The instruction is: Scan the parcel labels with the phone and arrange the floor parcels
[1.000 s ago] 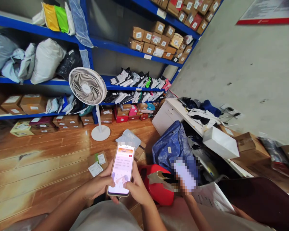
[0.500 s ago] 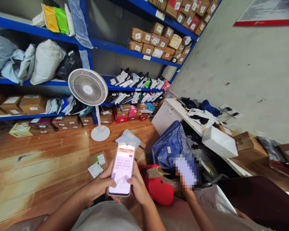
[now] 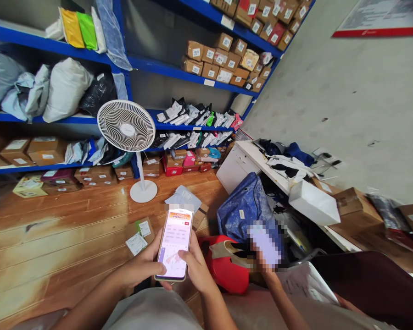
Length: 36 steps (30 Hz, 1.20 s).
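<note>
A smartphone (image 3: 175, 243) with a lit screen is held upright in both hands, low in the middle of the view. My left hand (image 3: 146, 268) grips its left edge, the thumb over the lower left of the screen. On the other side my right hand (image 3: 197, 263) wraps the right edge, its thumb lying over the middle of the keyboard area. The fingers behind the phone are mostly hidden. Just beyond the phone, a grey mailer bag (image 3: 183, 198) and a cardboard box lie on the floor; a labelled parcel (image 3: 140, 236) lies to the left.
A white pedestal fan (image 3: 126, 126) stands before blue shelves (image 3: 165, 65) full of parcels. On the right, another person's hand (image 3: 263, 261) holds a blurred-out device near a red stool (image 3: 227, 268) and a blue bag (image 3: 242, 206). A white desk (image 3: 253, 156) runs along the wall.
My right thumb has shifted up and left on the screen, and my left thumb slightly down. The phone stays in both hands in nearly the same place.
</note>
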Motion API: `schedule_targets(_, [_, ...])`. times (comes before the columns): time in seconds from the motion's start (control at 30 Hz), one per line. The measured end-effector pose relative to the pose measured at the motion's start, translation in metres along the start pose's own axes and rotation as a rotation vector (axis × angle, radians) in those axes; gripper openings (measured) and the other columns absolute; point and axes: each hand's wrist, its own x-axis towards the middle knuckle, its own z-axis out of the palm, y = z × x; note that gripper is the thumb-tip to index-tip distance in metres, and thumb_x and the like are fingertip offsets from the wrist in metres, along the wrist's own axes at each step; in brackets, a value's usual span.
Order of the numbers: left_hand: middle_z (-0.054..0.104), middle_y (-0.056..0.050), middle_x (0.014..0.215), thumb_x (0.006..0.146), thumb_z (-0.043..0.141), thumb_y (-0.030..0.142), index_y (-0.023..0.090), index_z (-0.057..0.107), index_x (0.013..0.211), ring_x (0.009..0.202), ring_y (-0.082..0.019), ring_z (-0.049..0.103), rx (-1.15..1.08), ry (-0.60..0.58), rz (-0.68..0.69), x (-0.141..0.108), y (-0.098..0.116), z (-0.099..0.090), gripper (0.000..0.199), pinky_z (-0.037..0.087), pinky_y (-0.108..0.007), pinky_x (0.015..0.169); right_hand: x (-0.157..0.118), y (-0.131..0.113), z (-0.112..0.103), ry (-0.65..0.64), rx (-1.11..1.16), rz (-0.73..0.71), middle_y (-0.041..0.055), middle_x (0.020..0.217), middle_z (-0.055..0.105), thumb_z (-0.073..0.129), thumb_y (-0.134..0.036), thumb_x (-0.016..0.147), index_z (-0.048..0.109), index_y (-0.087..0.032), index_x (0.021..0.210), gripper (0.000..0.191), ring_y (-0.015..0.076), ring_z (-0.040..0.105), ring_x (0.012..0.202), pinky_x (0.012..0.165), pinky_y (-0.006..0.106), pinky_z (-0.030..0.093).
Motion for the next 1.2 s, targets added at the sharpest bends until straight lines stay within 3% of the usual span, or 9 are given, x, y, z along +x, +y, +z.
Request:
schedule_targets(0.13, [0.053, -0.007, 0.115, 0.056, 0.053, 0.009, 0.036, -0.006, 0.140, 0.082, -0.024, 0.061, 0.057, 0.012, -0.006, 0.002, 0.000, 0.001, 0.106, 0.055, -0.035, 0.057, 0.009, -0.004, 0.003, 0.133, 0.031, 0.021, 0.0015, 0.089, 0.069, 0.059, -0.036, 0.070, 0.058, -0.021, 0.101, 0.034, 0.0207, 0.062, 0.078, 0.071, 0.033, 0.048])
schedule_targets(0.27, [0.054, -0.005, 0.116, 0.057, 0.051, 0.009, 0.035, 0.000, 0.142, 0.092, -0.025, 0.057, 0.040, -0.036, -0.008, 0.003, 0.005, 0.004, 0.103, 0.054, -0.032, 0.063, 0.021, -0.004, 0.007, 0.257, 0.003, 0.031, 0.0028, 0.076, 0.070, 0.056, -0.052, 0.074, 0.061, -0.017, 0.088, 0.038, 0.0188, 0.061, 0.065, 0.063, 0.031, 0.047])
schedule_targets(0.5, [0.056, -0.002, 0.116, 0.058, 0.045, 0.011, 0.035, -0.005, 0.142, 0.091, -0.026, 0.058, -0.016, -0.007, 0.001, 0.005, 0.004, 0.004, 0.101, 0.050, -0.026, 0.055, 0.024, -0.005, 0.008, 0.364, -0.086, -0.031, 0.0012, 0.067, 0.065, 0.051, -0.062, 0.073, 0.063, -0.018, 0.076, 0.045, 0.0168, 0.054, 0.064, 0.059, 0.028, 0.043])
schedule_targets(0.7, [0.059, -0.002, 0.110, 0.060, 0.051, 0.015, 0.040, -0.005, 0.141, 0.083, -0.027, 0.061, -0.076, 0.004, 0.011, 0.011, -0.002, -0.003, 0.102, 0.052, -0.025, 0.048, 0.021, -0.012, 0.008, 0.360, -0.155, -0.080, 0.0015, 0.066, 0.063, 0.048, -0.062, 0.072, 0.062, -0.021, 0.067, 0.044, 0.0186, 0.051, 0.066, 0.060, 0.029, 0.043])
schedule_targets(0.87, [0.059, -0.003, 0.106, 0.058, 0.053, 0.016, 0.037, -0.004, 0.142, 0.082, -0.028, 0.060, -0.101, 0.022, 0.000, 0.015, -0.006, -0.004, 0.104, 0.053, -0.030, 0.046, 0.020, -0.017, 0.009, 0.362, -0.173, -0.094, 0.0018, 0.066, 0.063, 0.048, -0.060, 0.071, 0.062, -0.023, 0.066, 0.040, 0.0197, 0.052, 0.067, 0.062, 0.031, 0.043])
schedule_targets(1.0, [0.057, -0.006, 0.110, 0.058, 0.052, 0.016, 0.035, -0.011, 0.141, 0.080, -0.028, 0.061, -0.122, 0.035, -0.009, 0.016, -0.004, -0.002, 0.107, 0.054, -0.032, 0.044, 0.020, -0.022, 0.010, 0.340, -0.157, -0.090, 0.0028, 0.070, 0.066, 0.048, -0.057, 0.071, 0.063, -0.023, 0.068, 0.038, 0.0208, 0.053, 0.068, 0.062, 0.031, 0.044])
schedule_targets(1.2, [0.053, -0.010, 0.117, 0.061, 0.052, 0.015, 0.034, -0.007, 0.142, 0.080, -0.027, 0.062, -0.109, 0.035, -0.011, 0.016, 0.002, 0.002, 0.102, 0.054, -0.032, 0.045, 0.020, -0.023, 0.010, 0.350, -0.114, -0.081, 0.0019, 0.070, 0.066, 0.051, -0.055, 0.071, 0.063, -0.023, 0.067, 0.035, 0.0203, 0.053, 0.069, 0.064, 0.031, 0.044])
